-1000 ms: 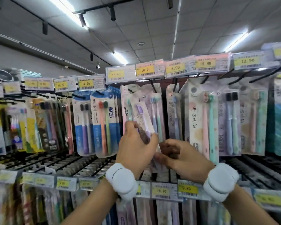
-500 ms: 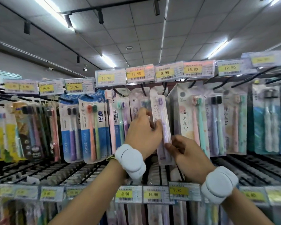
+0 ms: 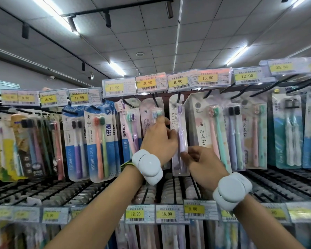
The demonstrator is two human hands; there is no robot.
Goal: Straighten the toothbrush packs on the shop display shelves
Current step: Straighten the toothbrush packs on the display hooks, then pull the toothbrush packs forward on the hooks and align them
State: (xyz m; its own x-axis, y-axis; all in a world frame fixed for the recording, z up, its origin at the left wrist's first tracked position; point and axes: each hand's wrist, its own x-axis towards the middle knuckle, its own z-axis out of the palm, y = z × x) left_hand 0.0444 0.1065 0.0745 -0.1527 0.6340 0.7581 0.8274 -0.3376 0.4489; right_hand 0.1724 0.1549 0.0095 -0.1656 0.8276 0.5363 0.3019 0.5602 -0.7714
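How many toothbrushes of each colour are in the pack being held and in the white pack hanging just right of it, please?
Purple toothbrush: 1
Pink toothbrush: 1
Green toothbrush: 1
Total: 3

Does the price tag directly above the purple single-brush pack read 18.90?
No, the price tag above the purple single-brush pack reads 8.90.

Shop pegs (image 3: 179, 97) crowded with toothbrush packs (image 3: 99, 141). Hanging upright under a yellow 8.90 price tag (image 3: 178, 81), a purple single-brush pack (image 3: 180, 126), pinched low down by the right hand (image 3: 203, 162), its left edge seemingly gripped by the left hand (image 3: 158, 141)'s curled fingers (image 3: 171, 136). White bands (image 3: 148, 164) on both wrists.
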